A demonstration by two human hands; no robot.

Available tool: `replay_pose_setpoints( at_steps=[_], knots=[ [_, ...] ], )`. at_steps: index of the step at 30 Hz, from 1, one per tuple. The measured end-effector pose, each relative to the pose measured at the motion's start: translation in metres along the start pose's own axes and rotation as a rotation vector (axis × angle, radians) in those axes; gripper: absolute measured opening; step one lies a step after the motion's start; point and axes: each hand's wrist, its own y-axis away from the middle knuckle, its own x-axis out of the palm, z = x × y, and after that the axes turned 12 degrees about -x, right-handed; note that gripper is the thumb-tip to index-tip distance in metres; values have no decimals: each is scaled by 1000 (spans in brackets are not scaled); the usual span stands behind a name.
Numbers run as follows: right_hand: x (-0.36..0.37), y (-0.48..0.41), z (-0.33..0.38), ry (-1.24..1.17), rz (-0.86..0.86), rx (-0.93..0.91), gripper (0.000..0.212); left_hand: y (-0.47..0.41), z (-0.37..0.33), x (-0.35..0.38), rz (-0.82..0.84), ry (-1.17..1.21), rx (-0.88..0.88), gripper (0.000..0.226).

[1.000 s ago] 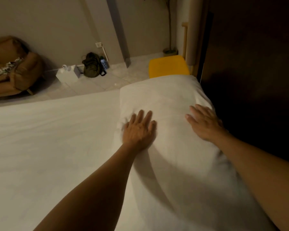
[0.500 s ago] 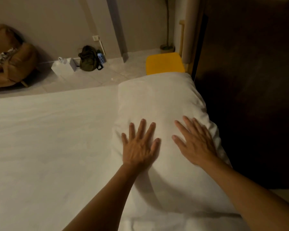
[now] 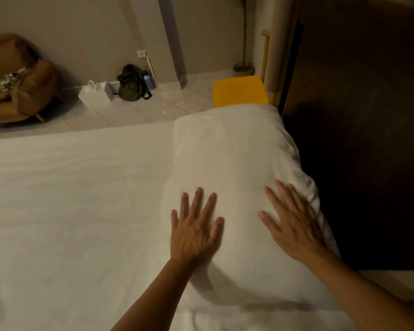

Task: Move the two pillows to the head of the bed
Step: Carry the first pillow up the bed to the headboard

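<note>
A white pillow lies flat on the white bed, along the dark headboard on the right. My left hand rests palm down on the pillow's near left part, fingers spread. My right hand lies flat on its near right part, close to the headboard edge, fingers apart. Neither hand grips anything. At the bottom right a pale strip may be a second pillow; I cannot tell.
Beyond the bed's far edge are a yellow stool, a dark green bag, a small white box and a brown sofa on the tiled floor. A wall lies behind them.
Both hands have slid back toward me along the pillow, staying flat with fingers spread. More of the pillow's near end has come into view.
</note>
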Motion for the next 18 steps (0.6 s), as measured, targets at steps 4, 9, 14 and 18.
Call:
replay_pose_setpoints(
  at_steps=[4, 9, 14, 18],
  knots=[
    [-5, -1, -28, -39, -75, 193, 83, -13, 31, -6, -16, 100, -250, 67],
    [-41, -75, -23, -69, -148, 157, 80, -85, 10, -27, -108, 50, -123, 73],
    [-34, -116, 2, -79, 65, -10, 75, -98, -52, -37, 33, -34, 166, 60],
    [-26, -93, -10, -85, 282, 139, 69, -82, -21, -29, 142, -116, -7, 62]
  ],
)
